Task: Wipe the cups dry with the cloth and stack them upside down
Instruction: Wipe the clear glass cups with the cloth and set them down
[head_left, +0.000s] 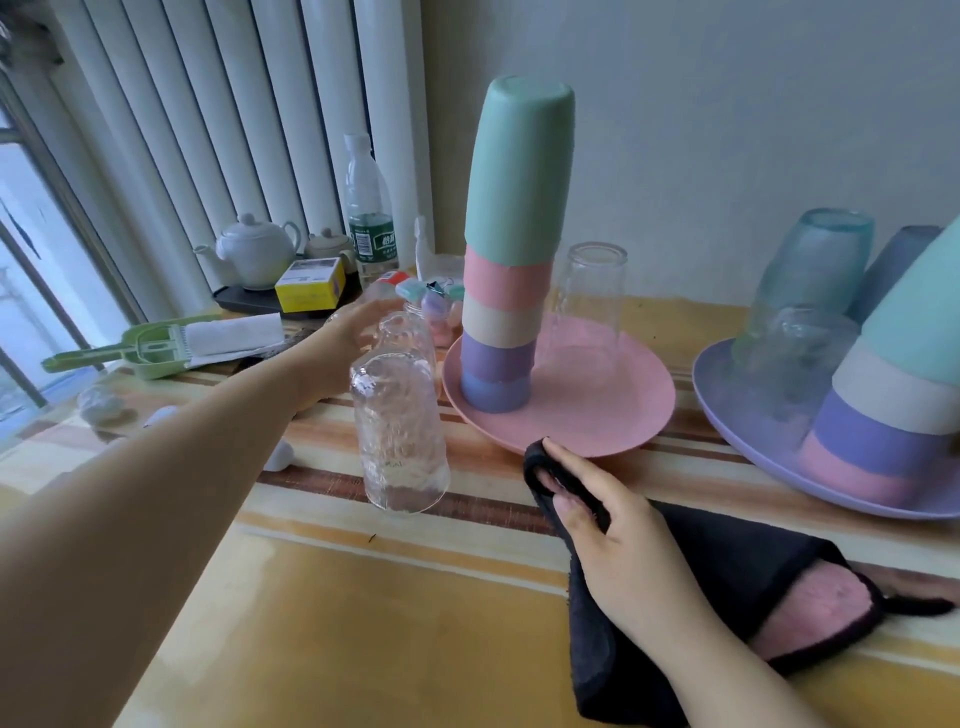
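Head view. The left hand (348, 343) reaches over the table (363, 597), fingers loosely extended behind two upside-down clear glasses (397, 431); whether it touches them cannot be told. The right hand (608, 525) pinches a black cloth (727, 571) near the table's front edge, just beside the pink plate (613, 410). On that plate stand a stack of five inverted plastic cups (511, 249) and one inverted glass (587, 306). Toward the right edge, a purple plate (748, 426) carries more inverted cups.
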